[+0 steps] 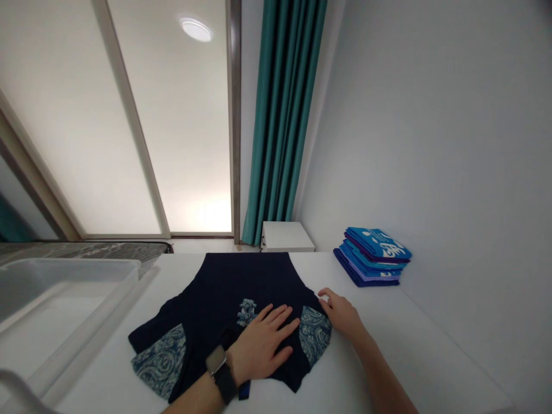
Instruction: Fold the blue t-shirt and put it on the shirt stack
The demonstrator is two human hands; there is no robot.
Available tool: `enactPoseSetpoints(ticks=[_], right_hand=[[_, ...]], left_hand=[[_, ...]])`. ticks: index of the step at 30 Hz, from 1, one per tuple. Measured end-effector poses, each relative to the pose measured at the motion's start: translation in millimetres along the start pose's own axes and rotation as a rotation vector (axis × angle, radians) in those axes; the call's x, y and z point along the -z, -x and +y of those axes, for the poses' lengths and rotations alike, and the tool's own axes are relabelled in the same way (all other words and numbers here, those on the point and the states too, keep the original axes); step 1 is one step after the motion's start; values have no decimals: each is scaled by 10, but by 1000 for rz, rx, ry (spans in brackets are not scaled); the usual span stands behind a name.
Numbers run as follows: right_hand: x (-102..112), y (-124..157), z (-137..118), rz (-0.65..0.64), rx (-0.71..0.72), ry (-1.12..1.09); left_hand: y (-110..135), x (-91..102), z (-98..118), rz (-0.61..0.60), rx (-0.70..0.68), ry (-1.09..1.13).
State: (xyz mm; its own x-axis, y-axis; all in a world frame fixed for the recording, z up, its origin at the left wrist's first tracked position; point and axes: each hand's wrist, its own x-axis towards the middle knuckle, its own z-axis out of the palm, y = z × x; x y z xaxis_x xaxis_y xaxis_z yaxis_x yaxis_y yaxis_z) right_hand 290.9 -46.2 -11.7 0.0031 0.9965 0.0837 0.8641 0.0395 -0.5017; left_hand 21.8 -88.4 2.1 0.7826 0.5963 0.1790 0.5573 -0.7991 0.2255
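A dark navy garment [263, 275] with blue-and-white paisley patches at both sides and a small patterned piece in the middle lies spread on the white table. My left hand [265, 344], with a black smartwatch [216, 361] on its wrist, rests flat on the cloth, fingers spread. At the garment's right edge, just above the right paisley patch [314, 334], my right hand [342, 315] has its thumb and fingertips bent in on the hem, seemingly pinching it. Below my left wrist a short dark strap end shows.
A stack of folded blue and purple cloth items [374, 257] stands at the back right by the wall. On the left is a translucent plastic bin [86, 322]. Beyond the table are a small white cabinet [288, 236], a teal curtain [282, 126] and frosted sliding doors [185, 144].
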Motion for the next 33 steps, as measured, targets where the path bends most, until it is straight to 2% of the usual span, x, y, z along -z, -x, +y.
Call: enactPoseSetpoints(ticks=[3,7,10,16,21,24,29,33], right_hand=[[-32,77,14,77,14,31],[-34,171,-55,118,135,-208],[-47,182,-114,158,167,-375],[-137,99,-85,296,57,-467],[-163,116,-59,197,-14,-512],[-174,129,-61,209,26,-443],[-209,146,-69,262,231,-269],[-232,176,-101,264,260,-132]], left_hand=[[-7,51,25,3,-9,0],[-22,103,75,37,-67,34],[-17,91,103,14,-71,64],[42,29,108,-53,-78,60],[68,25,114,-75,-90,70],[66,-23,169,-34,-46,73],[48,-157,318,56,129,36],[45,-201,351,62,140,15]])
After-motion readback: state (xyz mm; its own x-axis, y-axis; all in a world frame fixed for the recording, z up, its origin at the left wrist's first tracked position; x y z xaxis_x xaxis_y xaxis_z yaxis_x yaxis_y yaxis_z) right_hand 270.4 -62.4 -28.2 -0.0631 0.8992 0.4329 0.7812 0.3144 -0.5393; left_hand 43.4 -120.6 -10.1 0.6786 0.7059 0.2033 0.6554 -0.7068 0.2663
